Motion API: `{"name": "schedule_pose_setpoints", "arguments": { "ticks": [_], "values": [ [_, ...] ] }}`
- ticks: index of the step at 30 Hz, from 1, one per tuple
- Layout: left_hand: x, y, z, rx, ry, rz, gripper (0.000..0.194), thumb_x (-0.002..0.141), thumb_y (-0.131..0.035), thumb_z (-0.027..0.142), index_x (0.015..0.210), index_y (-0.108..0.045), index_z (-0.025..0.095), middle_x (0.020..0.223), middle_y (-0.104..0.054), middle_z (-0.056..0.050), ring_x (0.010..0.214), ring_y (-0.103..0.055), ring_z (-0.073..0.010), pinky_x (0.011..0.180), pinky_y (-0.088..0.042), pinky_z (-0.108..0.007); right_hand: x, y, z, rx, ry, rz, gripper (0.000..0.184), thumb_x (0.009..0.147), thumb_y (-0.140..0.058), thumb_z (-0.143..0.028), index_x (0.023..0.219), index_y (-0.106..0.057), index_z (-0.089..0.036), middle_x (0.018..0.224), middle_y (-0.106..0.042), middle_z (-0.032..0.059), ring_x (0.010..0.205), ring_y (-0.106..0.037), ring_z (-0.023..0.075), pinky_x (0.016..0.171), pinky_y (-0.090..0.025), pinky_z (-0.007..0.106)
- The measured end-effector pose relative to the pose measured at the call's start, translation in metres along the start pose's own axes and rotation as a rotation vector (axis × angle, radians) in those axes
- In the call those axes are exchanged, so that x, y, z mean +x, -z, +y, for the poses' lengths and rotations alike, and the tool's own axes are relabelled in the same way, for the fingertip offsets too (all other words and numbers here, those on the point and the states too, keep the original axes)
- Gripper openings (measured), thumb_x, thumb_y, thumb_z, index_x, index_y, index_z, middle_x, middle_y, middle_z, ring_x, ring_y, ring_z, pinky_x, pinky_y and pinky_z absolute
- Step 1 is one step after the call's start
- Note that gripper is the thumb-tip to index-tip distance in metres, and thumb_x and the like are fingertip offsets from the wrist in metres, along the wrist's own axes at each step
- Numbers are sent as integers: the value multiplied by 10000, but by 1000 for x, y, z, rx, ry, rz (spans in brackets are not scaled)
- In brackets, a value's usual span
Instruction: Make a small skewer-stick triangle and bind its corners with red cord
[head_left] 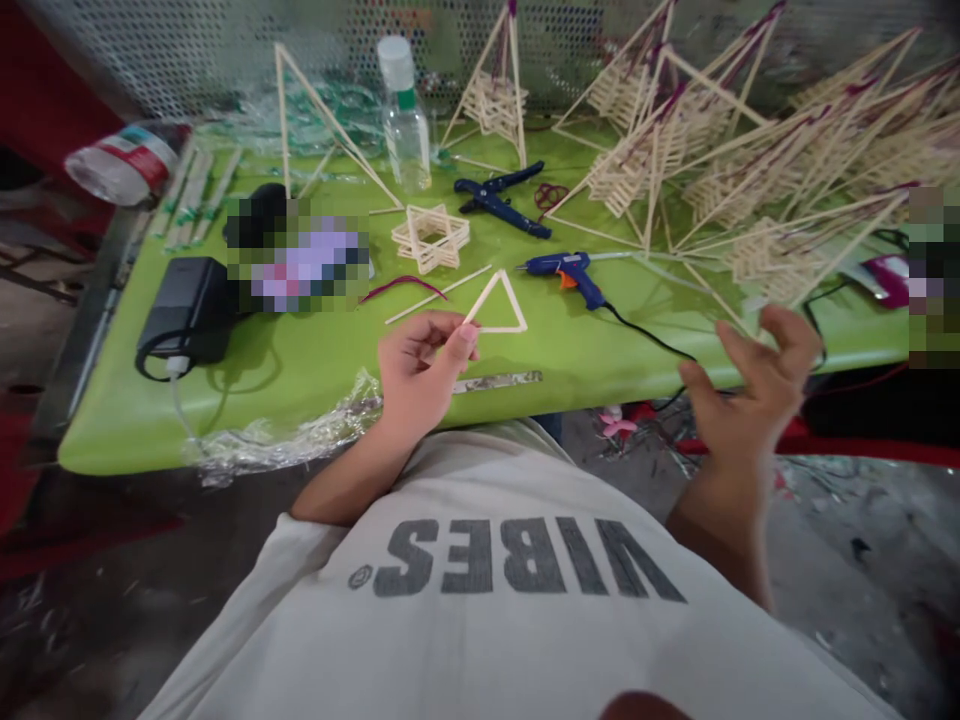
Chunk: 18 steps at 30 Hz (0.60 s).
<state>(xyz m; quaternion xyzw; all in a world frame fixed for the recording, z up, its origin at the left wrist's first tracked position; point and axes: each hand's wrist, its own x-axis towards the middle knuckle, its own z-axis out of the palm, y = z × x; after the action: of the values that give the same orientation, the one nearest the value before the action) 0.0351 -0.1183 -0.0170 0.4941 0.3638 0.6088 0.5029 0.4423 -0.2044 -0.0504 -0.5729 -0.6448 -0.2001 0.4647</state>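
My left hand (420,372) pinches one corner of a small triangle of thin wooden sticks (501,305) and holds it up over the green table (315,370). My right hand (750,395) hovers at the table's front right edge with its fingers spread and curled, holding nothing, close to the black cord (645,337) of a blue glue gun (564,272). A flat star of sticks (430,238) lies just beyond the triangle. Loose sticks (439,294) lie next to it.
Several large stick frames (750,150) crowd the right half of the table. Blue pliers (499,200), a clear bottle (405,120), a black power adapter (187,305) and crumpled plastic wrap (285,435) are also there. A metal mesh stands behind.
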Motion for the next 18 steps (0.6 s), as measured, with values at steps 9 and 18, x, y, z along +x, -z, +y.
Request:
{"name": "schedule_pose_setpoints", "arguments": {
  "ticks": [9, 18],
  "values": [
    [-6, 17, 5, 100, 27, 45, 311, 1003, -946, 523, 934, -878, 227, 738, -782, -20, 571, -635, -84, 516, -466, -197, 55, -57, -86, 18, 187, -335, 526, 1103, -608, -635, 1433, -871, -321, 1815, -577, 160, 1640, -592, 452, 1310, -503, 719],
    [-4, 42, -1, 103, 24, 170, 377, 946, -981, 562, 883, -860, 211, 741, -771, -28, 585, -655, -91, 554, -511, -199, 13, -99, -101, 414, -262, -157, 564, 1111, -638, -613, 697, -430, -291, 621, -449, -21, 561, -363, 188, 601, -272, 401]
  ]
}}
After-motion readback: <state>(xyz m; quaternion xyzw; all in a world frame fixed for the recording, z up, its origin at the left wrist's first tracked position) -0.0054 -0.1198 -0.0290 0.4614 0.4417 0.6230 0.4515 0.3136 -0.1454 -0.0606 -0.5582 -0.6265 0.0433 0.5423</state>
